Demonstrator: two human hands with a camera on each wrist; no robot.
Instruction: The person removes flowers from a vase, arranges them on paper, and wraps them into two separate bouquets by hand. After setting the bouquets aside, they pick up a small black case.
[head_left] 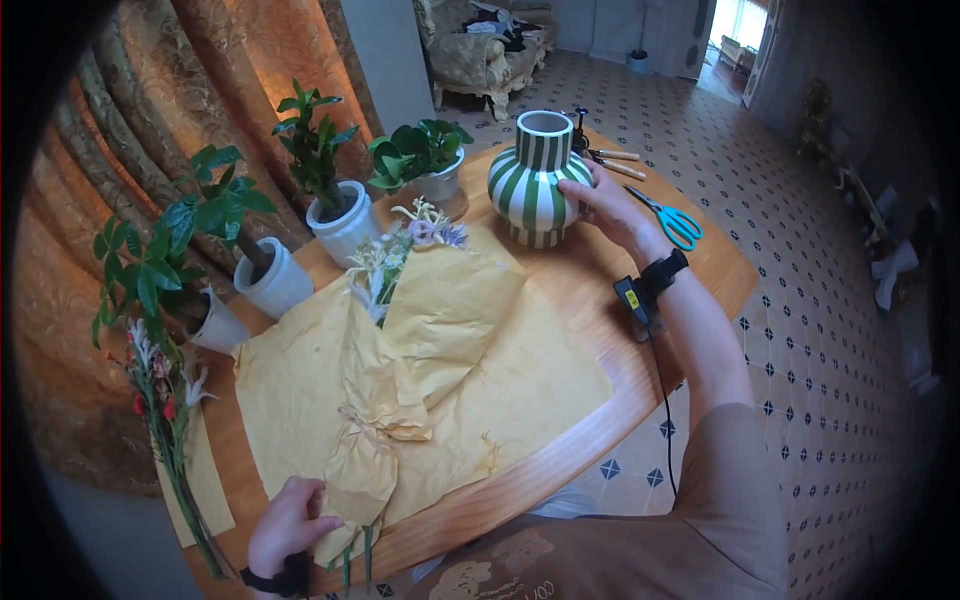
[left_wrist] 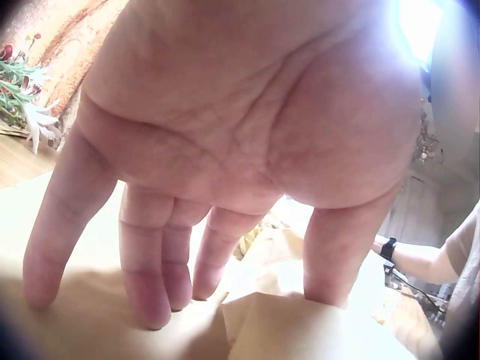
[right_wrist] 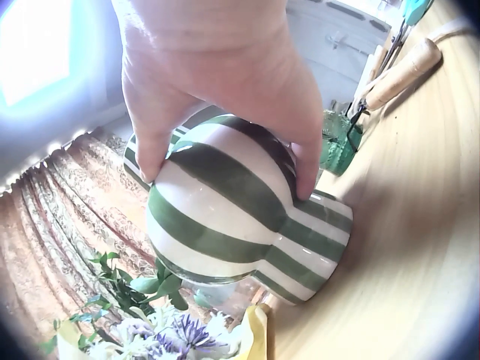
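Note:
My right hand (head_left: 612,207) grips the bulging body of a green-and-white striped vase (head_left: 526,192) at the far side of the table. In the right wrist view its thumb and fingers straddle the vase's round belly (right_wrist: 217,187). Near the front edge, my left hand (head_left: 288,522) rests on brown wrapping paper beside the stem end of a wrapped bouquet (head_left: 445,310). The left wrist view has its fingers (left_wrist: 142,262) extended downward, fingertips at the paper. White and purple flowers (head_left: 425,235) show at the bouquet's top, and green stems (head_left: 367,555) stick out below.
Several potted plants (head_left: 345,215) line the curtain side. Loose flowers with red blooms (head_left: 165,400) lie at the left edge. Teal-handled scissors (head_left: 677,228) and wooden-handled tools (head_left: 618,160) are right of the vase. A cable (head_left: 668,430) hangs from the right wrist device.

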